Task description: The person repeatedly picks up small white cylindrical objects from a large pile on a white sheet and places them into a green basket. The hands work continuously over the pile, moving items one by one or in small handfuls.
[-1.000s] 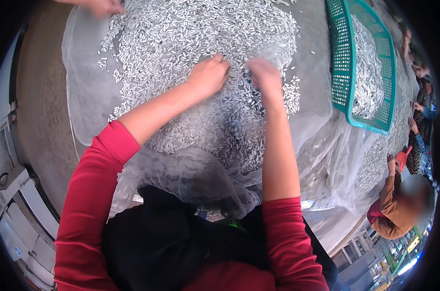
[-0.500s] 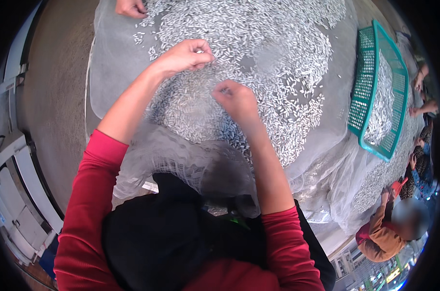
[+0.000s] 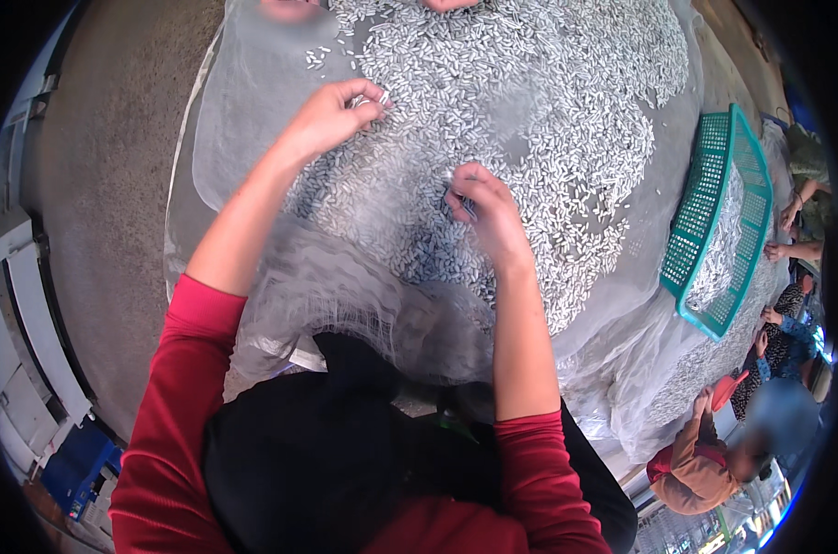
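A wide heap of small, silvery-white oblong pieces [image 3: 566, 120] lies in front of me on a grey mesh sheet [image 3: 243, 129]. My left hand [image 3: 331, 115], over the left part of the heap, pinches one such piece [image 3: 385, 98] between thumb and fingertips. Lower and to the right, my right hand [image 3: 488, 208] hovers over the heap with curled fingers. A small pale piece shows at its fingertips, and something narrow and dark shows under the fingers, partly hidden.
Another person's hands [image 3: 451, 4] reach in at the far edge. A green plastic basket [image 3: 705, 212] of similar silvery pieces stands at the right. Crumpled mesh [image 3: 336, 286] hangs over the near edge. Several people work at the far right, one near a red scoop-like object [image 3: 728, 391].
My view has shifted, moving the scene rightward. My right hand has turned, its fingers now curled with a pale piece showing. A piece now shows in my left fingertips. Another person's second hand appears.
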A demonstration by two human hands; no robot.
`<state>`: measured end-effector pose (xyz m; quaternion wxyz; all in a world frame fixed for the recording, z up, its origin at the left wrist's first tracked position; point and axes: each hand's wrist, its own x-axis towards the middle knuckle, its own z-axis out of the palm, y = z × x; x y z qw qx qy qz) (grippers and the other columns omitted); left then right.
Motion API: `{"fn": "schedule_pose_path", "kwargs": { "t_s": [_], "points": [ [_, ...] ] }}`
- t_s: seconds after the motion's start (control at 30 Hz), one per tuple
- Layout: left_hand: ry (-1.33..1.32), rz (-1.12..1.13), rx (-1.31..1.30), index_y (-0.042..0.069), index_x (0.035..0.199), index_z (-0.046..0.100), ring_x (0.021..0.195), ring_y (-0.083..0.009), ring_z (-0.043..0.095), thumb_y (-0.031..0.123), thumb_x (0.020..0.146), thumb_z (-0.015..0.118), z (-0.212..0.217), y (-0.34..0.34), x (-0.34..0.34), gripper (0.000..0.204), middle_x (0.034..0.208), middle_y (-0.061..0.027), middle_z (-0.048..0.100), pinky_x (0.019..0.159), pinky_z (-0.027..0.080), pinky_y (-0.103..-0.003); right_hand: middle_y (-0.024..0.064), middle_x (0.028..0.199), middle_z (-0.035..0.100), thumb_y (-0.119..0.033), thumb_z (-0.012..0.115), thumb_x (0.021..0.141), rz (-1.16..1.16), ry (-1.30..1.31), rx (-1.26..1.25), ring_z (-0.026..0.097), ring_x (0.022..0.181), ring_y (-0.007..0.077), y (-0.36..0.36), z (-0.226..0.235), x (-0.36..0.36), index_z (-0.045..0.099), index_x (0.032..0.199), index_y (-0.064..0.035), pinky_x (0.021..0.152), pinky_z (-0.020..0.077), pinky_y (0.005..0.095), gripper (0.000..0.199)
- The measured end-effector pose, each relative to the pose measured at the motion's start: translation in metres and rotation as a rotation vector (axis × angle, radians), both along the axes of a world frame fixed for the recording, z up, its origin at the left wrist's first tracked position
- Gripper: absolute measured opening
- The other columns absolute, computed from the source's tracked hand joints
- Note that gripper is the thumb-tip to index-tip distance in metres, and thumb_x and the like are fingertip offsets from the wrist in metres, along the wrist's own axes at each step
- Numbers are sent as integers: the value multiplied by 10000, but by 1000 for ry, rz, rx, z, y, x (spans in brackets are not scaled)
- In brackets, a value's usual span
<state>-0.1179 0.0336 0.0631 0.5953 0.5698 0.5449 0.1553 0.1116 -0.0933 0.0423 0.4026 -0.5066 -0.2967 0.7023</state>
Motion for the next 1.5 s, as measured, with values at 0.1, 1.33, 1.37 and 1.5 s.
{"fn": "schedule_pose_path", "kwargs": {
  "t_s": [0.1,1.33,1.37,1.5],
  "points": [
    [-127,-133,275,35,985,628,738,-97,572,136,890,595,15,-20,21,142,912,3,653,628,441,-252,60,930,579,-264,552,873,-132,482,-77,542,798,174,5,7,-1,559,1044,-48,600,379,289,275],
    [248,-641,711,76,1269,472,1170,-343,485,75,793,619,-5,-42,312,499,1227,-161,500,988,421,-405,164,1178,590,-231,686,777,286,-1457,-37,612,1055,323,-17,32,278,552,1224,-134,896,499,421,476],
    [282,-580,710,80,1297,444,1191,-344,466,81,783,632,-15,-48,324,548,1257,-169,472,999,413,-403,179,1190,568,-220,705,761,231,-1420,-154,598,1072,340,-9,20,265,519,1251,-118,899,495,433,533],
    [194,-390,476,90,1295,455,1173,-298,510,59,746,634,-38,-63,346,578,1201,-181,529,1013,406,-370,200,1193,531,-146,725,731,27,-1217,31,572,1092,377,2,-12,237,436,1307,-85,904,486,443,648]
  ]
}}
